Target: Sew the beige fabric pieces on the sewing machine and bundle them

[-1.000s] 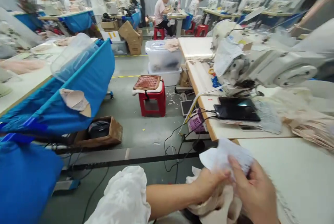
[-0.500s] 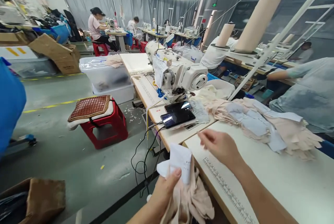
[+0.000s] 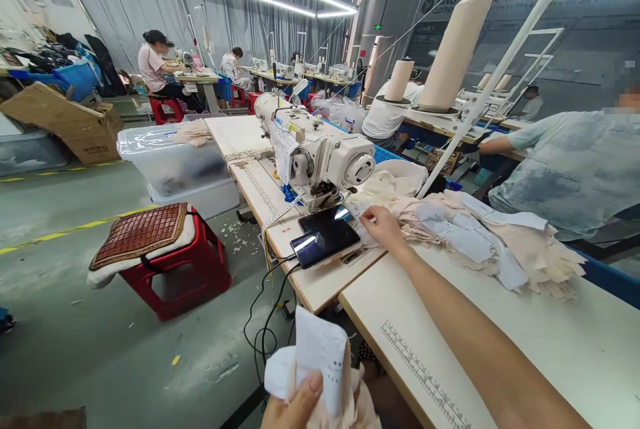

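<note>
Low in front of me, my left hand (image 3: 300, 402) grips a bundle of beige fabric pieces (image 3: 367, 409) with white paper pieces (image 3: 323, 355) on top, its thumb pressed on the paper. My right hand (image 3: 383, 227) is stretched forward over the table, fingers bent together beside a pale, crinkled sheet (image 3: 364, 234). What its fingertips pinch, if anything, is too small to make out. Two dark phones (image 3: 325, 245) lie just left of it, cables hanging from the table edge. To its right is a pile of beige fabric pieces (image 3: 537, 252) with white paper pieces among them.
A white sewing machine (image 3: 320, 149) stands beyond the phones. Thread cones (image 3: 453, 55) rise behind a slanted white pole (image 3: 493, 82). A red stool (image 3: 185, 269) stands at left, near plastic bins (image 3: 175, 159). A co-worker in a pale shirt (image 3: 575, 169) sits at right.
My right hand has moved forward, from the table's near edge to beside the phones. The left hand with its fabric bundle sits lower and further left. The whole view has shifted.
</note>
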`<state>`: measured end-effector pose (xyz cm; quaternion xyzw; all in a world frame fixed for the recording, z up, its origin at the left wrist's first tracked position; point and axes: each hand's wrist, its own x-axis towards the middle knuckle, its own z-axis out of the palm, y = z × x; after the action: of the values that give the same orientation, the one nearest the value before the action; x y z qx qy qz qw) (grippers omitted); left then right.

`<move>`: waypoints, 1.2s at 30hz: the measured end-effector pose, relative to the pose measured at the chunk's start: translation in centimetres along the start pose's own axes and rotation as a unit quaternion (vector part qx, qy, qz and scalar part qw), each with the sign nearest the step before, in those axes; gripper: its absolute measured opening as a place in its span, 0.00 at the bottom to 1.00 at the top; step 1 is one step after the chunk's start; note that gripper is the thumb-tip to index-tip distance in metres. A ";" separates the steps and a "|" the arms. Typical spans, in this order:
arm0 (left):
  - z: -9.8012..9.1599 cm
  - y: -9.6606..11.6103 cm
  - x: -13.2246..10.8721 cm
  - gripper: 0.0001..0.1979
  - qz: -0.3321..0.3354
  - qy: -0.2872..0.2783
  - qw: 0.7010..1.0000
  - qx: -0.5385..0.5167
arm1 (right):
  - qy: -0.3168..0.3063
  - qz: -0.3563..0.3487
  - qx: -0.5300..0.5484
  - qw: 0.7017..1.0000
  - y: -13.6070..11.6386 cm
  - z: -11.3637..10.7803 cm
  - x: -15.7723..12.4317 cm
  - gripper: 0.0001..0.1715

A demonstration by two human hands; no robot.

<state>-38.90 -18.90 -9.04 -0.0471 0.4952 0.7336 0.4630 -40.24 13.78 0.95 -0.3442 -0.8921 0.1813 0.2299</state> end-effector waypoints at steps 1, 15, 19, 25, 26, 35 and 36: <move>0.0 0.2 -0.1 0.43 0.003 0.000 1.000 0.002 | 0.010 0.014 0.018 1.000 0.3 -0.1 0.2 0.12; 1.5 2.1 -3.9 0.43 0.004 -0.083 0.997 0.012 | 0.111 0.107 0.255 0.955 -2.0 -5.9 -2.8 0.13; 2.0 2.5 -5.1 0.40 -0.005 -0.119 0.993 0.018 | -0.012 0.085 0.438 0.895 -4.4 -7.5 -11.0 0.24; 1.9 1.8 -5.8 0.40 0.009 -0.149 0.988 0.031 | -0.099 0.024 0.384 0.918 -4.6 -8.9 -23.7 0.21; 2.0 1.8 -5.9 0.41 0.018 -0.155 0.987 0.038 | -0.114 0.040 0.372 0.920 -4.5 -8.8 -25.6 0.22; 3.6 -0.3 -9.2 0.44 0.003 -0.265 0.962 0.066 | -0.070 0.108 0.443 0.887 -5.9 -5.8 -35.3 0.46; 3.6 -0.7 -9.5 0.43 0.001 -0.282 0.957 0.073 | -0.083 0.102 0.456 0.880 -5.8 -5.7 -35.6 0.46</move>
<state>-31.60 -22.10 -2.62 0.1961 0.3970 0.6793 0.5852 -16.85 -14.14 -1.74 -0.2742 -0.6865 0.6183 0.2669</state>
